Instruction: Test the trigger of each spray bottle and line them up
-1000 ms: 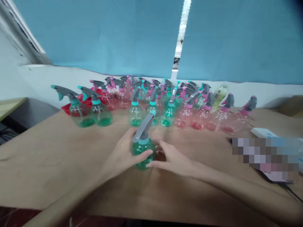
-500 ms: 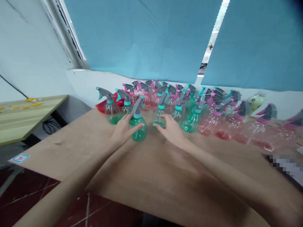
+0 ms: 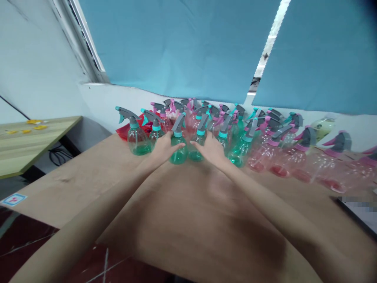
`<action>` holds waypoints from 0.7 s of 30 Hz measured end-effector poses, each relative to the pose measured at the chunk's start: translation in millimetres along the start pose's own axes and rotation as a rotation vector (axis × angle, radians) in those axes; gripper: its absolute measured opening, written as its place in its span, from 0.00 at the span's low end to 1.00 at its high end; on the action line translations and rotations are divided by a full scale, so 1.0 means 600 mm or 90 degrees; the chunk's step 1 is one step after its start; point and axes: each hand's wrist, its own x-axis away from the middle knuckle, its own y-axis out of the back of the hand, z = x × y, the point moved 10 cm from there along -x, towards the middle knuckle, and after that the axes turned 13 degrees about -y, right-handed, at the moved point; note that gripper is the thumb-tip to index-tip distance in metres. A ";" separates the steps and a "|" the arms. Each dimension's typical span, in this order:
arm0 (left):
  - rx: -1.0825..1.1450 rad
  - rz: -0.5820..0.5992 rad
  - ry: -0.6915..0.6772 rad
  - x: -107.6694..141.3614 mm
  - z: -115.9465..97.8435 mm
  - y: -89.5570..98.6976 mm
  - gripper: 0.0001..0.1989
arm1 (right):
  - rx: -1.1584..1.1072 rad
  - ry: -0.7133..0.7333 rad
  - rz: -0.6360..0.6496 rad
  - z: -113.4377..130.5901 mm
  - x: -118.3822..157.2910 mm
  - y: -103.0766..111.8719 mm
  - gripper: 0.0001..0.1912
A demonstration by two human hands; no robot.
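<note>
A green spray bottle (image 3: 178, 146) with a grey trigger head stands upright in the front row of bottles on the brown table (image 3: 182, 204). My left hand (image 3: 163, 148) wraps its left side, thumb across the front. My right hand (image 3: 209, 148) lies just right of it, fingers spread, touching a second green spray bottle (image 3: 198, 147). Both arms stretch far forward across the table.
Several green spray bottles (image 3: 135, 135) and pink spray bottles (image 3: 273, 151) crowd the table's far edge under blue blinds (image 3: 176, 43). A yellowish bottle (image 3: 322, 125) stands at the back right. A wooden side table (image 3: 26, 141) sits left; a dark flat item (image 3: 357, 212) lies right.
My left hand has pushed the green bottle away from me into the front row. My right hand has moved forward beside it. The view has tilted slightly.
</note>
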 end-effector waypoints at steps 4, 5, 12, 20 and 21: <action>0.022 -0.018 0.012 -0.009 0.004 -0.005 0.27 | 0.058 -0.045 0.024 -0.004 -0.019 -0.016 0.33; 0.026 -0.025 0.012 -0.011 0.005 -0.005 0.26 | 0.063 -0.045 0.024 -0.004 -0.021 -0.017 0.32; 0.045 -0.075 0.005 -0.030 0.013 -0.016 0.25 | 0.064 -0.023 0.022 -0.002 -0.019 -0.018 0.32; 0.054 -0.184 -0.036 -0.009 0.007 -0.002 0.26 | 0.069 -0.022 0.026 -0.003 -0.018 -0.017 0.36; 0.058 -0.215 -0.053 0.004 0.003 0.009 0.24 | 0.072 -0.022 0.030 -0.003 -0.017 -0.015 0.38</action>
